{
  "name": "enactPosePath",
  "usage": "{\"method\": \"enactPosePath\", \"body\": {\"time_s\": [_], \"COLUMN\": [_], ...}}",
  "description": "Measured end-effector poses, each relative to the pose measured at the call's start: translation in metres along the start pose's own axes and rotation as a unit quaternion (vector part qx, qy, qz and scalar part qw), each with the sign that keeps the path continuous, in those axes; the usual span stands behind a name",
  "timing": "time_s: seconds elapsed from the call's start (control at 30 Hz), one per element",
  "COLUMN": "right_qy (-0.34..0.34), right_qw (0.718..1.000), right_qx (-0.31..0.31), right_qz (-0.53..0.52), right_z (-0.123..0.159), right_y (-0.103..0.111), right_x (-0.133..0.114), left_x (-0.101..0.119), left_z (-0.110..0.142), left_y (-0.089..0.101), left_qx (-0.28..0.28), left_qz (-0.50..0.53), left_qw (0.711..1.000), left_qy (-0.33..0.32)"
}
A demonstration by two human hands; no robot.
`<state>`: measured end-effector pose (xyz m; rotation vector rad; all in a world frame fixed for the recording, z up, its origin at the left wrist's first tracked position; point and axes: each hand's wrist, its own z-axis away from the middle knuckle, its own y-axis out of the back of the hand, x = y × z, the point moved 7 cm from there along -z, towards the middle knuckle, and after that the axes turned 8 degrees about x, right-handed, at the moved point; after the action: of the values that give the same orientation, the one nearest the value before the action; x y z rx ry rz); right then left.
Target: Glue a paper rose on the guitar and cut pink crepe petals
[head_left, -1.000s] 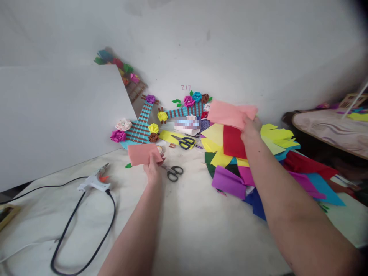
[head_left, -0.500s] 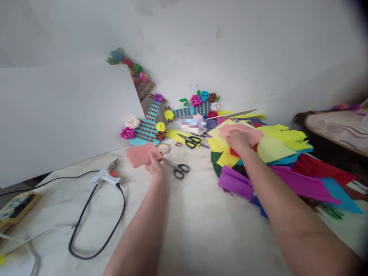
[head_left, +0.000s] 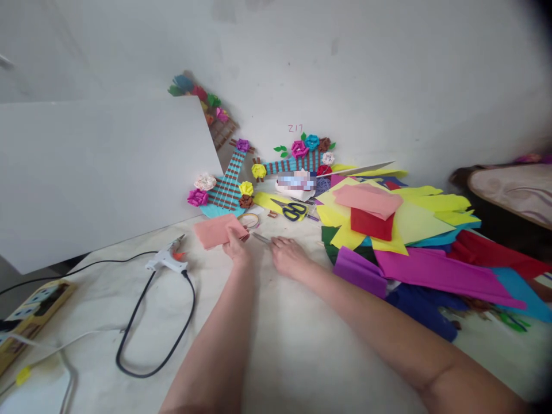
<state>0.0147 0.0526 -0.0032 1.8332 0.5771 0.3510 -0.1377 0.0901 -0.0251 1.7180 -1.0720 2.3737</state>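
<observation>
My left hand (head_left: 237, 246) pinches a small piece of salmon-pink crepe paper (head_left: 213, 231) above the table, thumb on top. Just to its right, my right hand (head_left: 288, 255) is closed over the handles of the grey scissors (head_left: 260, 237). Only their blades show, pointing toward my left hand; the handles are hidden under my fingers. A larger sheet of pink paper (head_left: 366, 199) lies on the pile of coloured paper, partly over a red piece (head_left: 371, 224).
A white glue gun (head_left: 168, 260) with a looped black cord lies at left, near a power strip (head_left: 38, 305). Dark-handled scissors (head_left: 294, 211) rest on yellow paper. Flower-trimmed guitar shapes (head_left: 226, 187) lean at the back beside a white board (head_left: 103, 178). Purple paper (head_left: 360, 272) edges the pile.
My right hand laid the larger pink sheet on the pile, let go, and moved left onto the grey scissors. My left hand still holds its pink piece. The view shifted slightly left.
</observation>
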Motion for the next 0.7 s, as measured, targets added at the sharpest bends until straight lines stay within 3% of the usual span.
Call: {"method": "enactPosePath", "body": {"time_s": [0.17,0.27,0.4,0.53,0.7], "right_qy": [-0.061,-0.092,-0.109,-0.114,-0.137], "right_qw": [0.996,0.992,0.989,0.988,0.984], "right_qx": [-0.040,-0.060,-0.070,-0.062,-0.017], "right_qz": [0.049,0.056,0.068,0.085,0.109], "right_z": [0.008,0.011,0.012,0.013,0.015], "right_y": [0.009,0.016,0.023,0.023,0.021], "right_x": [0.028,0.034,0.035,0.036,0.046], "left_x": [-0.004,-0.004,-0.006,-0.010,-0.007], "left_z": [-0.004,0.002,0.016,0.032,0.048], "left_y": [0.000,-0.005,-0.017,-0.030,-0.036], "left_qx": [-0.005,-0.042,-0.154,-0.281,-0.350], "left_qz": [-0.001,0.006,-0.013,-0.032,-0.049], "left_qw": [1.000,0.999,0.988,0.958,0.931], "left_qy": [-0.002,0.000,0.012,0.045,0.087]}}
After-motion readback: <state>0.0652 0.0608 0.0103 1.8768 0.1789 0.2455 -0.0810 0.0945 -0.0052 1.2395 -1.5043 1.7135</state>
